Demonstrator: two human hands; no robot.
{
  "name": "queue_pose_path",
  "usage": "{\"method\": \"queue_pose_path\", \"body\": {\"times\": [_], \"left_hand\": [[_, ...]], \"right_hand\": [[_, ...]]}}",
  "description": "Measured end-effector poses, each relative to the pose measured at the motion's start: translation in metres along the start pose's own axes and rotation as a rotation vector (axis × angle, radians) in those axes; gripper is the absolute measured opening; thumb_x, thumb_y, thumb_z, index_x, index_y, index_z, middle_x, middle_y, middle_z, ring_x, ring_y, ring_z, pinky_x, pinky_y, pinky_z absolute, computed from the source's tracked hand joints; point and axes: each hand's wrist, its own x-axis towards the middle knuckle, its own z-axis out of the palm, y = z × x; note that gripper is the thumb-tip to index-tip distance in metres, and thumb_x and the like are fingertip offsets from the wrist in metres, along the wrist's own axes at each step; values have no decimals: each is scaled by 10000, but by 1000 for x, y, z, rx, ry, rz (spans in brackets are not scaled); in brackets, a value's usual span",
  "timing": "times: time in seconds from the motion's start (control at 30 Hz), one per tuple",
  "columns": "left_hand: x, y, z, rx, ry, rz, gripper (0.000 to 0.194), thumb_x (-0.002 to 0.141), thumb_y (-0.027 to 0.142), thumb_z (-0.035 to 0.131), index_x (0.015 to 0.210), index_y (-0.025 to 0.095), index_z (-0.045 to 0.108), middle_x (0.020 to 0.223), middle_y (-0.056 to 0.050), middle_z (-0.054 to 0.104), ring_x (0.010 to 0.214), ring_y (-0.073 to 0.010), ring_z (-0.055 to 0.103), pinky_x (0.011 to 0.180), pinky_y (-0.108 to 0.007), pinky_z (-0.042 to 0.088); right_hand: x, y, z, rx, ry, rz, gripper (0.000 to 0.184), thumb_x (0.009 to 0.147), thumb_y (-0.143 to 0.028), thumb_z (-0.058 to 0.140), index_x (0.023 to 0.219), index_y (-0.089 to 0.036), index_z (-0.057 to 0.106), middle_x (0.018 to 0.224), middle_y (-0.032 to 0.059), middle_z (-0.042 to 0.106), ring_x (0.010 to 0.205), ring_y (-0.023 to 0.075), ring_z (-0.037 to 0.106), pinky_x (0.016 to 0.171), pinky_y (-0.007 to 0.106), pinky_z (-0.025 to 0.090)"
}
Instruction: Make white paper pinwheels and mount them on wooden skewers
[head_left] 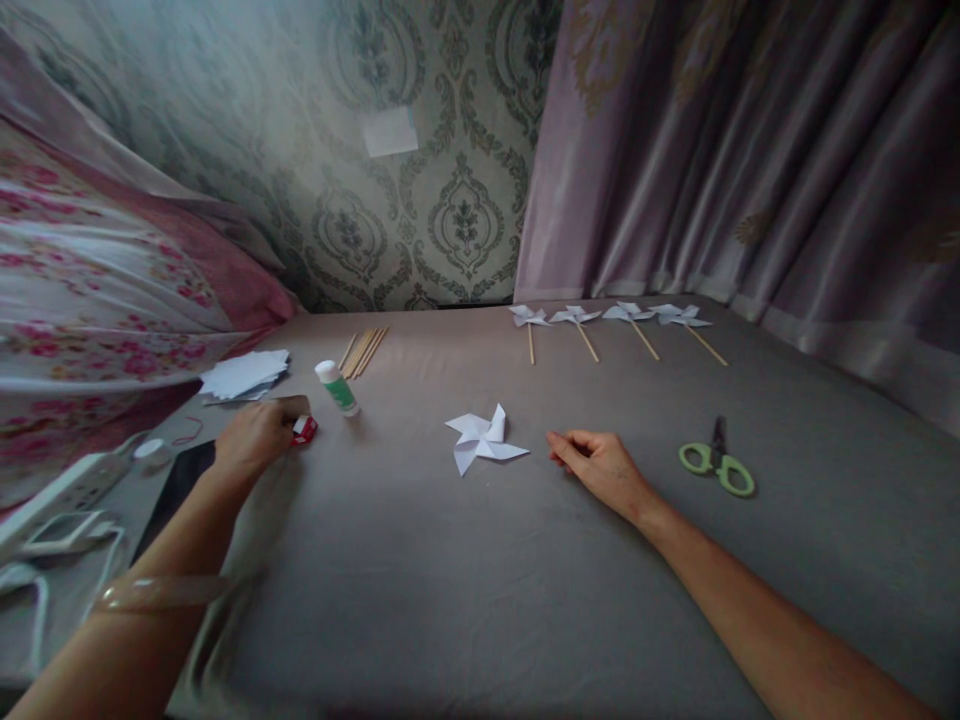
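Observation:
My left hand (259, 436) is closed around a small red and white object (304, 430) on the grey bed sheet, beside a lying white glue bottle with a green label (337, 388). A folded white paper pinwheel head (482, 439) lies in the middle of the sheet with no stick on it. My right hand (598, 465) rests on the sheet just right of that pinwheel, fingers loosely curled with nothing seen in them. Several wooden sticks (363, 351) lie behind the glue.
Several finished paper pinwheels on sticks (609, 318) lie in a row near the curtain. Green-handled scissors (716, 464) lie to the right. A pile of white paper squares (245, 376) sits at left. A power strip (71, 486), cables and a dark phone (180, 482) lie at the left edge.

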Motion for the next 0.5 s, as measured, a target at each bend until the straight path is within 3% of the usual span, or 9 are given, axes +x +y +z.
{"method": "queue_pose_path", "body": {"times": [0.1, 0.27, 0.5], "left_hand": [[-5, 1, 2, 207, 10, 20, 294, 813, 241, 481, 936, 77, 692, 947, -185, 662, 919, -324, 602, 725, -340, 412], [-11, -3, 6, 112, 118, -16, 350, 866, 286, 436, 974, 86, 701, 1074, -202, 637, 1034, -296, 582, 820, -342, 434], [-17, -14, 7, -410, 185, -166, 313, 763, 332, 519, 869, 124, 727, 845, -108, 721, 811, -224, 639, 714, -300, 456]], "right_hand": [[-1, -1, 0, -9, 4, 4, 520, 742, -650, 540, 600, -165, 661, 579, 44, 639, 541, 159, 552, 534, 268, 407], [-4, -2, -1, -39, 29, 12, 553, 682, -707, 567, 587, -175, 687, 572, 54, 651, 538, 180, 566, 535, 285, 427], [-3, 1, -1, -66, 44, 24, 541, 657, -714, 583, 581, -191, 696, 596, 68, 676, 534, 197, 588, 500, 286, 456]]}}
